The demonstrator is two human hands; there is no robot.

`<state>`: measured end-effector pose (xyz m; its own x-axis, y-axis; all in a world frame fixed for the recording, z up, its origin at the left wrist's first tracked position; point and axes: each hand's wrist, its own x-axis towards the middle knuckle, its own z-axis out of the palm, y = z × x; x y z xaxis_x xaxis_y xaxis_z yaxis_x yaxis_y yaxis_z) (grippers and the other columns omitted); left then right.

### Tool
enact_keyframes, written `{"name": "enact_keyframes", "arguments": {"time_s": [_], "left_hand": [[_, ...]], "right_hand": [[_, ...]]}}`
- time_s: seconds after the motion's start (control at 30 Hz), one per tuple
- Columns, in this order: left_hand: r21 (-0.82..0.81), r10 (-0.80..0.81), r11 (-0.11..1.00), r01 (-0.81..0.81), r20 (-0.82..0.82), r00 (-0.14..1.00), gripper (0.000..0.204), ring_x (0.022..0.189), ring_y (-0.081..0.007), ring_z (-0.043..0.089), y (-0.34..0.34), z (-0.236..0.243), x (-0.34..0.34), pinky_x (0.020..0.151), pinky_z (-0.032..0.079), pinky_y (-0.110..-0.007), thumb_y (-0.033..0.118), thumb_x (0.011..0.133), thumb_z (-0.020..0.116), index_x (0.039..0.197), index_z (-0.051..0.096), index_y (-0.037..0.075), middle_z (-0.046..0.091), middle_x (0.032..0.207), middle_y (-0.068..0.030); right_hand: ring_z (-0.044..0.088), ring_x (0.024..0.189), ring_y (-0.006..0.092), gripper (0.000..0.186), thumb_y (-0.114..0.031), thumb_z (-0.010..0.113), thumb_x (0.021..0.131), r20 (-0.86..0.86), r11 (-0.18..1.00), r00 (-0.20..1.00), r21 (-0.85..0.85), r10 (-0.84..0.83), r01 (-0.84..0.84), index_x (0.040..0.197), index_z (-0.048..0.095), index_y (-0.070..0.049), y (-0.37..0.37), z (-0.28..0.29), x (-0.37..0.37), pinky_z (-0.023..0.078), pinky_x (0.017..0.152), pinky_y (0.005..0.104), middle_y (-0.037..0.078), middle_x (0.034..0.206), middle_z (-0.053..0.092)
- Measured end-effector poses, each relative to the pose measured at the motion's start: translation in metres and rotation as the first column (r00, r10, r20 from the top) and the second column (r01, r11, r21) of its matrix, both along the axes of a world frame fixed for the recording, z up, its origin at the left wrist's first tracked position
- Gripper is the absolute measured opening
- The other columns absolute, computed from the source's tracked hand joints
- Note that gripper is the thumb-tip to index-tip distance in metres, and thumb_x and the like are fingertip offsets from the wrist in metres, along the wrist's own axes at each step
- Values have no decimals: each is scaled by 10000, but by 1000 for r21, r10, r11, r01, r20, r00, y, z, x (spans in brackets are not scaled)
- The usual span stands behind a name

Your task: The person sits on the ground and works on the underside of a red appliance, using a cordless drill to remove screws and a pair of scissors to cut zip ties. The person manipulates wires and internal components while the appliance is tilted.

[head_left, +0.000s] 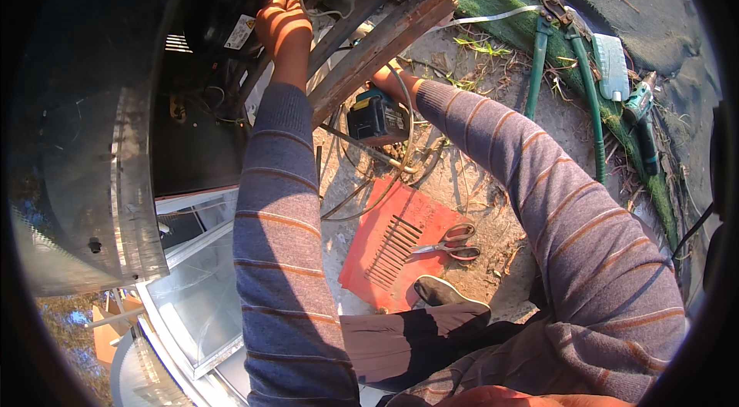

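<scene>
Just beside left hand [282, 20], pale cable [329, 13]

Outdoor work spot: sunlit dirt ground [493, 199], weeds [485, 45], green matting [500, 3], bolt cutter [583, 60], drill [639, 103].

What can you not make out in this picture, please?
All in the head view:
Right hand: fingertips hidden behind the metal frame.
Battery tool: front end hidden by that frame.
Left hand: its own back hides whether it grips anything.
Shoe: rear covered by the trouser leg.
</scene>
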<state>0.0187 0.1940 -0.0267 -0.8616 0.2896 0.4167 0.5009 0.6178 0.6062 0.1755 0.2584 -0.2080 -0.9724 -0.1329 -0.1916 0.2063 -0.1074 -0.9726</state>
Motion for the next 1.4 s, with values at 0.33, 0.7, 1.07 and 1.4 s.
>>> {"name": "enact_keyframes", "arguments": {"time_s": [0.33, 0.7, 1.07, 1.4], "left_hand": [[232, -128, 970, 77, 214, 968, 217, 671, -175, 664, -4, -2, -5, 547, 614, -364, 220, 977, 734, 1135, 775, 77, 721, 885, -71], [-33, 73, 997, -68, 165, 984, 238, 792, -187, 711, 5, 10, 17, 621, 621, -365, 166, 958, 744, 1163, 763, 48, 756, 997, -99], [-22, 84, 996, -81, 177, 981, 244, 932, -259, 723, 4, 10, 18, 646, 669, -427, 182, 955, 743, 1161, 759, 53, 742, 1131, -136], [-28, 122, 992, -120, 115, 986, 213, 897, -258, 737, 12, 15, 28, 703, 629, -397, 185, 951, 722, 1098, 775, 42, 768, 1050, -149]], "right_hand": [[609, 1131, 212, 516, -433, 643, 987, 4, 1000, 1000, 9, 11, -11, 1346, 652, -64, -1, 1, 0, 499, 966, 393, 105, 1297, 671], [620, 1090, 213, 508, -425, 663, 968, 0, 1000, 1000, 29, 10, -10, 1325, 667, -63, -2, 2, -5, 507, 938, 399, 106, 1264, 685], [631, 1050, 215, 501, -416, 683, 949, -1, 999, 1000, 39, 19, -19, 1305, 682, -62, 4, 0, -8, 515, 911, 404, 106, 1230, 700], [642, 1014, 216, 495, -408, 702, 933, -10, 998, 1000, 64, 22, -22, 1286, 696, -61, 0, 2, -13, 523, 886, 410, 107, 1199, 712]]}}
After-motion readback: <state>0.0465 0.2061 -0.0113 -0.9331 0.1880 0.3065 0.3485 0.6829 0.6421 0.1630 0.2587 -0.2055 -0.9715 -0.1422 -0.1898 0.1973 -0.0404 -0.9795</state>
